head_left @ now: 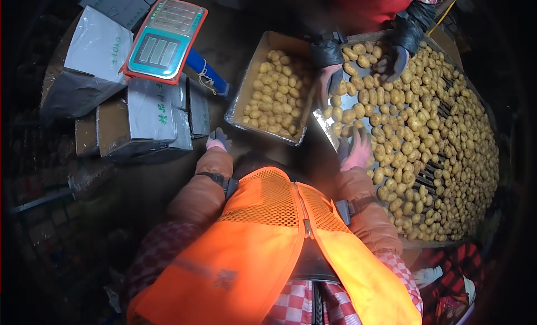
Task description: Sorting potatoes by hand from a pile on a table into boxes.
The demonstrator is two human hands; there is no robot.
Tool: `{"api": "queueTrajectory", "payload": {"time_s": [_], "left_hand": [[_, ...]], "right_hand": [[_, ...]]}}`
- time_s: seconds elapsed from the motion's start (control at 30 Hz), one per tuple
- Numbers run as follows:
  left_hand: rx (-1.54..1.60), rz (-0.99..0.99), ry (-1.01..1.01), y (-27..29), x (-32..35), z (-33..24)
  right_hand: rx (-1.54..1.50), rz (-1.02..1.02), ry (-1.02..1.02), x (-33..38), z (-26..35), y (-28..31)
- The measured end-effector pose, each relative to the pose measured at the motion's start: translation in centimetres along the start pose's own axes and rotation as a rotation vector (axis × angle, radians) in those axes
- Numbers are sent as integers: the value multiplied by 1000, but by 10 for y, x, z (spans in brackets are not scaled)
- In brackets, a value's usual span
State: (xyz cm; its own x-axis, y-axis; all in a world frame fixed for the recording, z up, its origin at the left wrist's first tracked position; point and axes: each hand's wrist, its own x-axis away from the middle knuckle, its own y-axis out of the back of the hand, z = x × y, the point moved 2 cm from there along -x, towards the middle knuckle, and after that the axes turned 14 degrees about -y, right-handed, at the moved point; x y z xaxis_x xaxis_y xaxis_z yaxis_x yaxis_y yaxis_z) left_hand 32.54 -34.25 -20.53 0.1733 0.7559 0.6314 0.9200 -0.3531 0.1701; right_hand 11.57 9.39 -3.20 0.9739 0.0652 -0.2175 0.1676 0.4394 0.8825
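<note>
Right hand [356, 149] over potatoes [436, 129]; left hand [218, 139] idle

We see pale yellow-tan potatoes [430, 124], and the same colour fills the brown cardboard box [246, 90]. The vest [274, 241] is bright orange (mesh-patterned at the top) over red-and-white checked cloth [296, 305]. The scale [165, 40] has a red rim and teal face; our gloves [358, 152] are pink.
</note>
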Motion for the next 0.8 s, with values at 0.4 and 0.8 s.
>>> {"api": "queueTrajectory", "payload": {"time_s": [0.4,0.8], "left_hand": [[-113,-17,-111,-22,14,-10],[-103,15,-59,-20,-31,-13]], "right_hand": [[0,22,19,-3,0,-2],[-11,33,-17,-4,-3,-7]]}}
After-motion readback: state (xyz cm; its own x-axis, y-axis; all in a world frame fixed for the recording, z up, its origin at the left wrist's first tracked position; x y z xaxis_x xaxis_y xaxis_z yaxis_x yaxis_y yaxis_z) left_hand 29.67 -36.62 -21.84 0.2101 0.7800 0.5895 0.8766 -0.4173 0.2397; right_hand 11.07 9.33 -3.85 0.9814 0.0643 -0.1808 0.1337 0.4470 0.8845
